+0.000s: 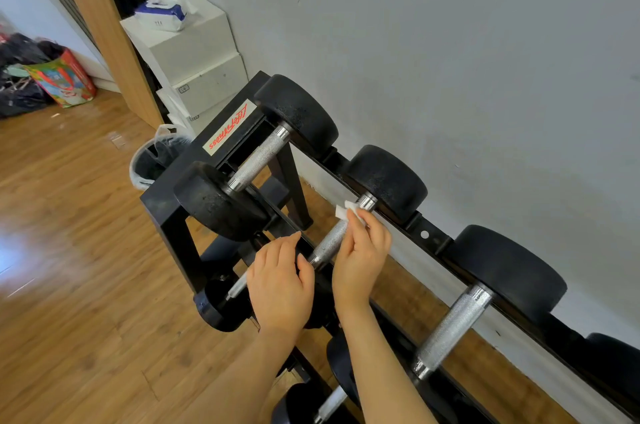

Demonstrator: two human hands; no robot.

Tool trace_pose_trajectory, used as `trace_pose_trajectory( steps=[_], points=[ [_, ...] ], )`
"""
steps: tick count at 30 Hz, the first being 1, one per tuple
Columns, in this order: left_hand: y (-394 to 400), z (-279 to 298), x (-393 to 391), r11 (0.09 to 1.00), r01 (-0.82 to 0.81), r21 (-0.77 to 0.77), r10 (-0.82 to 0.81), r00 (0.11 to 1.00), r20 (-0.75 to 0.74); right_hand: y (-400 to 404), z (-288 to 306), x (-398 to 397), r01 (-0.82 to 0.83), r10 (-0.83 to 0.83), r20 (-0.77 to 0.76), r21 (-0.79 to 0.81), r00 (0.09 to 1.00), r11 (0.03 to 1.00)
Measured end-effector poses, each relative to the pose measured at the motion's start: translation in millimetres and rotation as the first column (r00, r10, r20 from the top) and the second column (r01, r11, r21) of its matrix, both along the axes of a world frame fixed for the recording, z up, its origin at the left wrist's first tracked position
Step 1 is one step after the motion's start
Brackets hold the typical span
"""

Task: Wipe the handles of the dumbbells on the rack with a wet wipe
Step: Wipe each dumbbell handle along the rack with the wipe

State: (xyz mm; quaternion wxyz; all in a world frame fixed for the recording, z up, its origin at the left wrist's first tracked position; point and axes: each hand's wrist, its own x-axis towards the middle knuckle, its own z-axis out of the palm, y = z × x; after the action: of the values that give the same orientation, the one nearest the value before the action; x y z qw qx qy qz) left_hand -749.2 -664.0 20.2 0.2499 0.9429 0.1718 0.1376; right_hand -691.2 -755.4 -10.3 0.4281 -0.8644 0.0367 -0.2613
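Head view is showing the right hand (pixel 362 250) pinching a small white wet wipe (pixel 348 210) against the far end of the middle dumbbell handle (pixel 330 240), close to the rear weight head (pixel 388 181). The grip there is narrow, fingertips closing on the wipe and bar together. The left hand (pixel 278 281) is hovering just beside the handle's near end, fingers relaxed and holding nothing, seemingly steadying near the front head, which it is hiding. The handle is lying across the top tier of the black rack (pixel 228 133), its long axis running from the person diagonally up and right toward the wall. Judging by that, the coming stroke is probably sliding the wipe back along this axis toward the left hand. The neighbouring handles (pixel 263 157) (pixel 453 328) are lying parallel on either side, bare.
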Motion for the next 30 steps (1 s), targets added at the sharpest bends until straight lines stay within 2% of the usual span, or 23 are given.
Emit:
trace_pose_trajectory(
  steps=[4, 7, 10, 14, 17, 21, 25, 30],
  points=[
    [0, 1, -1, 1.0, 0.003, -0.002, -0.003, 1.0, -0.003, -8, 14, 17, 0.02, -0.033, -0.051, -0.237, 0.998, 0.971],
    [1, 1, -1, 1.0, -0.005, -0.006, 0.005, 1.0, -0.006, -9, 16, 19, 0.02, -0.041, -0.067, -0.287, 0.997, 0.958],
    [1, 1, -1, 1.0, -0.002, -0.018, 0.002, 1.0, -0.004, -11, 12, 10, -0.06, 0.038, -0.068, -0.361, 0.997, 0.931],
    [2, 1, -2, 1.0, 0.013, -0.028, -0.014, 1.0, -0.009, -24, 20, 15, -0.184, 0.14, -0.124, -0.508, 0.982, 0.841],
    [3, 1, -2, 0.999, 0.018, -0.03, -0.018, 1.0, -0.021, -35, 25, 23, -0.286, 0.216, -0.189, -0.55, 0.958, 0.785],
    [3, 1, -3, 1.0, 0.012, -0.022, -0.012, 1.0, -0.001, -55, 18, 27, -0.395, 0.364, -0.179, -0.59, 0.914, 0.704],
    [3, 0, -2, 1.0, 0.017, -0.022, -0.017, 1.0, 0.005, -59, 20, 34, -0.324, 0.303, -0.131, -0.534, 0.944, 0.781],
    [3, 0, -3, 0.999, 0.014, -0.033, -0.014, 1.0, 0.004, -57, 12, 29, -0.36, 0.368, -0.094, -0.528, 0.925, 0.77]
  ],
)
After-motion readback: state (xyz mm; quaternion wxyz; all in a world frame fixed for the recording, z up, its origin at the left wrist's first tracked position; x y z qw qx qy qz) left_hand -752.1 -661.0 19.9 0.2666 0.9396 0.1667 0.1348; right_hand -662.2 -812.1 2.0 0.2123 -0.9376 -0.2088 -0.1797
